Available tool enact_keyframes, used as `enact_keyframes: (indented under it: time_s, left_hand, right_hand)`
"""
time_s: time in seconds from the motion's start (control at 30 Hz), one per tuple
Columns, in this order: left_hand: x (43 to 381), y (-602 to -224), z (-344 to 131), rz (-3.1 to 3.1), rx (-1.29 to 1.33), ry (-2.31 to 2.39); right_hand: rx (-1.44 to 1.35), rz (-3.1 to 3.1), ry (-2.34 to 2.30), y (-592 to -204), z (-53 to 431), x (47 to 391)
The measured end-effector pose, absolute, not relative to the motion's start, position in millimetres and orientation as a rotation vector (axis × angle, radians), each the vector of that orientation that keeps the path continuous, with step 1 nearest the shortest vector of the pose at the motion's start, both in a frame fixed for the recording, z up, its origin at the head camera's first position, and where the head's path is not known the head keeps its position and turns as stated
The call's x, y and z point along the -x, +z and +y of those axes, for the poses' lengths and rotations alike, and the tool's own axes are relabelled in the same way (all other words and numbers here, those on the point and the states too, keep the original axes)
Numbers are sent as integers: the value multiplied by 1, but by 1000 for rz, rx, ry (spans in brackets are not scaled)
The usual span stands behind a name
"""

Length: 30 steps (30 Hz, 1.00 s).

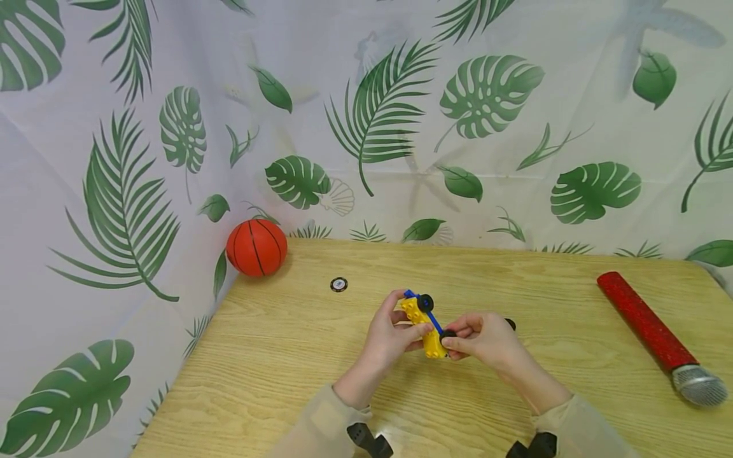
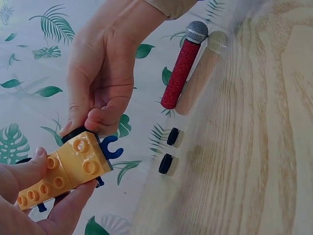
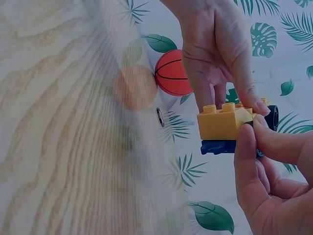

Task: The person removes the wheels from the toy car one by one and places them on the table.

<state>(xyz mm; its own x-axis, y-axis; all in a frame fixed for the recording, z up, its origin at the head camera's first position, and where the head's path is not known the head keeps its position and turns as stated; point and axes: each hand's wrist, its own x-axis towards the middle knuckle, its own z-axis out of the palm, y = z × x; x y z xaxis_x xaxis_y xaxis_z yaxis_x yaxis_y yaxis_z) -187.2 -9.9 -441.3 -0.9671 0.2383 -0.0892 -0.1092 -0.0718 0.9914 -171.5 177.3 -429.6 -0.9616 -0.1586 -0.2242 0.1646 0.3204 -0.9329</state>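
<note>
A toy car with a yellow studded body [image 1: 435, 347] on a blue base [image 1: 436, 322] is held above the table, tilted on its side in the head view. My left hand [image 1: 385, 337] grips the yellow body between thumb and fingers. At the car's nearer end, my right hand [image 1: 489, 343] pinches a black wheel [image 1: 448, 335] against the base. Another black wheel [image 1: 425, 303] sits at the far end of the same side. The left wrist view shows a blue hook [image 2: 112, 148] sticking out from one end of the base.
Two loose black wheels [image 2: 172, 136] stand on the table, one partly hidden behind my right hand in the head view. A red microphone [image 1: 649, 324] lies at the right. Toward the back left are a small basketball [image 1: 257, 248] and a round chip [image 1: 339, 284], before a leaf-print cloth.
</note>
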Motion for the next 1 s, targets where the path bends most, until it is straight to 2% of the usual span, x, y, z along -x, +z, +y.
enact_keyframes:
  time_s: [1.0]
  left_hand:
    - [189,-441,-9,1981,-103,2142]
  right_hand:
    - [-62,2314,-1700,-425,174,170]
